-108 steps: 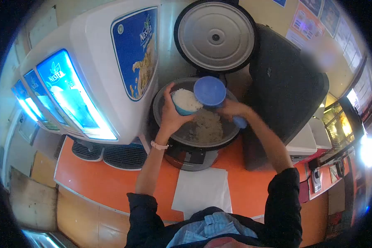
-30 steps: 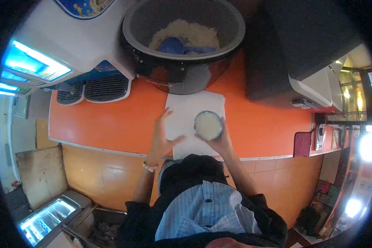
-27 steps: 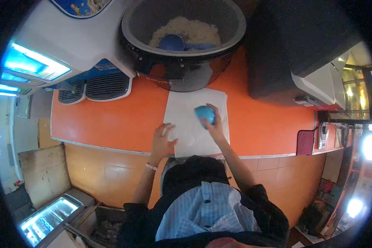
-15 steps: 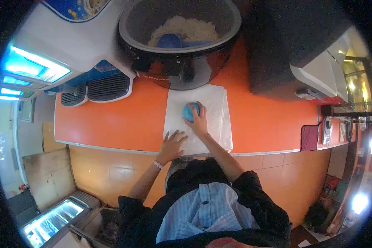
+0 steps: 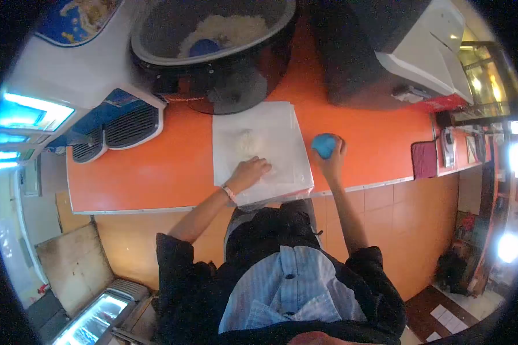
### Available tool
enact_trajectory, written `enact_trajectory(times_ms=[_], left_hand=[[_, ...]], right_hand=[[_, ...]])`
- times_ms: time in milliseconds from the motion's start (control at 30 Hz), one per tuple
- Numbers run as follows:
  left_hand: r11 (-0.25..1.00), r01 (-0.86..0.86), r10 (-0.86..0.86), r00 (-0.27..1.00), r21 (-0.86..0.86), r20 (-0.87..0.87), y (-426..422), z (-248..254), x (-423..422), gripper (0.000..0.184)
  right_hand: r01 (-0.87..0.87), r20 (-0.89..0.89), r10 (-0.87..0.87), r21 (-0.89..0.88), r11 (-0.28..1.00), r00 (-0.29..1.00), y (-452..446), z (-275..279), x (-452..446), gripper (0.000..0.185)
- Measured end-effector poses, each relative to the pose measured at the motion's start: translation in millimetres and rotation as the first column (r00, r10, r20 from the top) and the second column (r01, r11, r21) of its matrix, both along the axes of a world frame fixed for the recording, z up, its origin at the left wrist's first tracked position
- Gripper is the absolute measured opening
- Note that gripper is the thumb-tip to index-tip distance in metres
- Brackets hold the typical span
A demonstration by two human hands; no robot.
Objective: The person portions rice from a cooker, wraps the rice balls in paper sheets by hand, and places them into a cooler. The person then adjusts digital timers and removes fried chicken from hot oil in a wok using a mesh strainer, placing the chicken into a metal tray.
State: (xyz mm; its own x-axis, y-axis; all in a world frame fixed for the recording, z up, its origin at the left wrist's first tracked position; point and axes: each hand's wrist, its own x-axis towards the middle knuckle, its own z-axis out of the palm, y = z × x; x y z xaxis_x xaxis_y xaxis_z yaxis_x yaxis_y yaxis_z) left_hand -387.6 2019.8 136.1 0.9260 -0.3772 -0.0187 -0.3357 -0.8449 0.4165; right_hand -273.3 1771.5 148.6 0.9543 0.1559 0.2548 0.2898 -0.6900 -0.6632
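In my right hand (image 5: 335, 158) is a small round blue bowl (image 5: 324, 145), held over the orange counter to the right of the paper. Its inside is hard to make out. My left hand (image 5: 250, 174) rests on a stack of white paper sheets (image 5: 285, 129), fingers curled together; whatever they may pinch is hidden. Just beyond those fingertips, a small pale mound of rice (image 5: 247, 142) lies on the top sheet. Behind the paper stands a large dark round rice container (image 5: 155, 60) with rice (image 5: 230, 31) inside and a blue scoop (image 5: 204, 47) in it.
The orange counter (image 5: 172, 178) has a metal-trimmed front edge. At the left stands a white machine with black drip trays (image 5: 132, 126). A black and white appliance (image 5: 423, 57) sits at the back right, and a maroon cloth (image 5: 425, 160) hangs near the right end.
My right hand has lifted the blue bowl off the paper and moved it right, uncovering the rice mound. My left hand has shifted forward and its spread fingers have curled. The view has turned slightly.
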Motion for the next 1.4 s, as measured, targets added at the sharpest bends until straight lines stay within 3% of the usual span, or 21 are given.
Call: enact_trajectory(times_ms=[100,200,300,367,433,567,633,667,733,967,1100,1200,1267,1367,1400], left_hand=[[0.998,0.066,-0.067,0.996,0.024,0.052,8,-10,4,0.017],[0.999,0.004,-0.008,0.994,0.037,0.111,11,-8,4,0.017],[0.999,0.032,-0.032,0.997,0.005,0.067,14,4,1,0.024],[0.988,0.007,-0.018,0.997,-0.152,-0.073,19,17,2,0.033],[0.992,0.032,-0.043,0.995,-0.120,-0.091,22,4,3,0.035],[0.988,0.078,-0.099,0.983,-0.135,-0.153,27,-2,7,0.036],[0.992,0.078,-0.089,0.989,-0.096,-0.121,25,-2,5,0.035],[0.995,0.076,-0.081,0.993,-0.057,-0.089,24,-2,4,0.034],[0.996,0.072,-0.076,0.993,-0.047,-0.095,26,-4,4,0.033],[0.996,0.039,-0.037,0.999,-0.082,0.023,31,-17,-2,0.024],[0.997,0.063,-0.060,0.996,-0.045,0.063,35,-17,-2,0.021],[0.980,0.055,-0.055,0.998,-0.189,0.008,36,-5,-3,0.021],[0.954,-0.062,0.037,0.995,-0.294,-0.087,33,8,-7,0.025],[0.976,-0.118,0.103,0.991,-0.185,-0.089,45,-22,-16,0.025],[0.976,-0.118,0.104,0.991,-0.183,-0.085,49,-19,-20,0.025]], right_hand=[[0.038,0.009,-0.037,-0.068,0.997,0.999,-26,-12,-11,0.075],[0.087,0.019,-0.085,-0.169,0.982,0.996,-39,-22,-22,0.074],[0.153,0.090,-0.132,-0.281,0.947,0.987,-34,-15,-31,0.070],[0.191,0.162,-0.146,-0.313,0.930,0.976,-23,-6,-35,0.067],[0.012,0.189,0.041,-0.272,0.962,0.981,-11,1,-40,0.060],[-0.169,0.122,0.217,-0.316,0.934,0.969,23,13,-58,0.054],[-0.418,-0.015,0.436,-0.317,0.851,0.900,33,14,-64,0.047],[-0.419,-0.017,0.437,-0.318,0.851,0.899,39,13,-65,0.047],[-0.585,-0.022,0.614,-0.330,0.740,0.789,49,8,-64,0.042],[-0.728,-0.149,0.746,-0.406,0.552,0.649,68,-7,-54,0.029],[-0.720,-0.112,0.746,-0.385,0.577,0.657,65,-16,-54,0.019],[-0.691,-0.129,0.698,-0.350,0.632,0.704,63,-15,-49,0.015],[-0.670,-0.142,0.665,-0.314,0.673,0.734,64,-14,-45,0.014],[-0.677,-0.151,0.662,-0.243,0.695,0.734,65,-5,-39,0.013],[-0.693,-0.053,0.707,-0.261,0.672,0.705,63,-3,-37,0.013]])
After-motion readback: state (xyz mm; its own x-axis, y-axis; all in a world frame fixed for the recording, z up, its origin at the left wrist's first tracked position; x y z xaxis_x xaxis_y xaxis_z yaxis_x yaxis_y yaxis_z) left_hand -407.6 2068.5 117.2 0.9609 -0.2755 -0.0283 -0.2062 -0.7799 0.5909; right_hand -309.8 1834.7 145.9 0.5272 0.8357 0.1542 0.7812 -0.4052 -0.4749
